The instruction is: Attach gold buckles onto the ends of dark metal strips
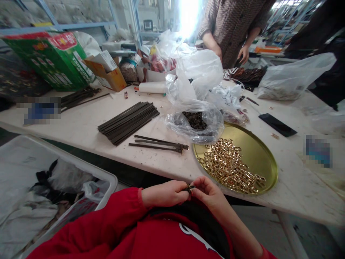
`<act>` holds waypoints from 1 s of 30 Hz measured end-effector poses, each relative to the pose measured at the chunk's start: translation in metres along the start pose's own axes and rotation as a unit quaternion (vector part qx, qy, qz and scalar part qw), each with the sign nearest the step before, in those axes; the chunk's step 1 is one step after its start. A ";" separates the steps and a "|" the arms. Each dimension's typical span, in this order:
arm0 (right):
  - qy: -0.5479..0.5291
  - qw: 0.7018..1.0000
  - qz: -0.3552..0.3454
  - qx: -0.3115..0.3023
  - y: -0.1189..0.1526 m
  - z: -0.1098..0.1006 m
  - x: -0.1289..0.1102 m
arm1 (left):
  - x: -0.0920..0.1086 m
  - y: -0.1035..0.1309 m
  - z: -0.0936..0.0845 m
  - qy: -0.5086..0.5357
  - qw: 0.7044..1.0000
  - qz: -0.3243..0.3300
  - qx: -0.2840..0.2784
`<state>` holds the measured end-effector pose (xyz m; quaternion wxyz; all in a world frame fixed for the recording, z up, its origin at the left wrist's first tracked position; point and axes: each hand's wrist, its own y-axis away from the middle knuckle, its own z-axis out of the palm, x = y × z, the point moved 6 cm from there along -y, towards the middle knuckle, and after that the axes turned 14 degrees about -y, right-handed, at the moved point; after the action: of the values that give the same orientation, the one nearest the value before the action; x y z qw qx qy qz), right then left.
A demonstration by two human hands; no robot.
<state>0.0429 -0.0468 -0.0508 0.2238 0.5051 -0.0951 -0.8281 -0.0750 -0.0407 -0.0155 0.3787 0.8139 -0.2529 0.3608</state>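
Note:
At the table's front edge, close to my body, my left hand (169, 192) is closed on a dark narrow strap (189, 188). My right hand (207, 190) pinches the same spot from the other side, where a small gold buckle (191, 191) shows between the fingertips. Most of the strap is hidden by the fingers. Beyond my hands lie a few straps with buckled ends (161, 144) and a neat stack of plain dark straps (128, 122). To the right, many gold buckles (231, 167) are heaped on a round gold tray (262, 151).
An open plastic bag (172, 126) of small dark pieces stands behind the tray. A phone (277, 125) lies at right. A white bin (111, 180) is at lower left, a green box (51, 61) at back left. Across the table stands a person (234, 32).

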 end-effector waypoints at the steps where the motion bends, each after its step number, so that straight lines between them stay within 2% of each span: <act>1: -0.001 1.000 -0.002 0.004 -0.001 -0.001 0.002 | 0.001 0.001 -0.001 -0.006 1.000 0.003 0.004; 4: 0.045 0.998 -0.044 0.026 0.000 -0.004 0.002 | 0.003 0.002 -0.005 -0.010 0.999 0.017 0.027; 6: 0.137 0.980 -0.138 0.045 0.005 -0.003 -0.008 | 0.003 0.001 -0.007 -0.014 0.999 0.024 0.044; 9: 0.294 0.905 -0.303 0.041 0.019 0.009 -0.023 | 0.002 0.000 -0.010 -0.036 0.996 0.023 0.073; 11: 0.366 0.858 -0.359 0.021 0.027 0.017 -0.024 | 0.001 -0.001 -0.011 -0.049 0.994 0.022 0.091; 13: 0.415 0.824 -0.385 0.004 0.031 0.021 -0.023 | 0.001 -0.001 -0.011 -0.057 0.993 0.017 0.101; 16: 0.450 0.794 -0.408 -0.003 0.034 0.024 -0.023 | 0.000 0.000 -0.011 -0.066 0.993 -0.004 0.101; 20: 0.456 0.800 -0.390 0.000 0.030 0.023 -0.031 | 0.001 0.002 -0.008 -0.074 0.995 -0.014 0.069; 23: 0.454 0.804 -0.384 -0.004 0.029 0.025 -0.038 | 0.002 0.001 -0.009 -0.077 0.994 -0.006 0.074; 27: 0.468 0.767 -0.439 -0.004 0.034 0.029 -0.040 | 0.003 -0.006 -0.007 -0.055 0.994 0.024 0.093; 30: 0.475 0.743 -0.471 0.009 0.035 0.029 -0.037 | 0.001 -0.012 -0.004 -0.022 0.995 0.019 0.095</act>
<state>0.0416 -0.0625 0.0053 -0.1829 0.8159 0.2658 -0.4797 -0.0681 -0.0304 -0.0183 0.2869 0.8493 -0.2408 0.3720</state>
